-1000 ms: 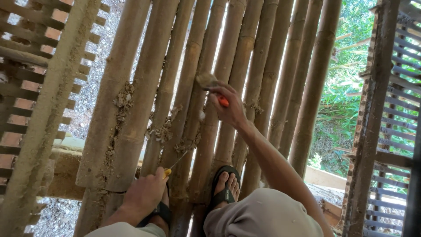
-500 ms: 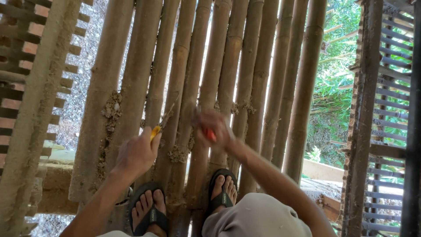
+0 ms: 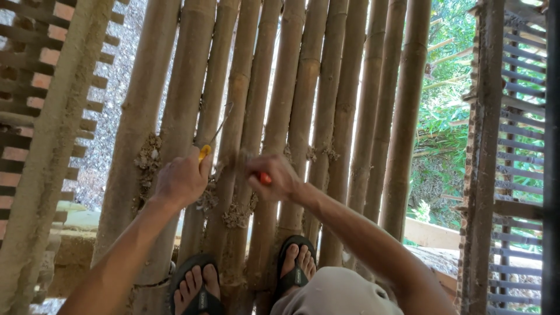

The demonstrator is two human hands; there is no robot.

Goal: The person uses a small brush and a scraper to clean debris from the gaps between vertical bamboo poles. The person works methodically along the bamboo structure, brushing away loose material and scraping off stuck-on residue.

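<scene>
Left hand [image 3: 182, 178] closed around yellow-handled tool [image 3: 205, 151]; right hand [image 3: 274, 177] gripping orange-handled tool [image 3: 265, 178]; both over bamboo poles [image 3: 303, 105] crusted with dried mud [image 3: 236, 216].

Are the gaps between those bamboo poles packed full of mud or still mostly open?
Mostly open. Daylight and gravel show between the bamboo poles; only scattered mud clumps cling near the left hand and right hand.

Bare arms, sandalled feet

The person is wearing black flip-flops [image 3: 198, 291] and light beige trousers [image 3: 335, 294]; both forearms are showing sleeveless.
</scene>
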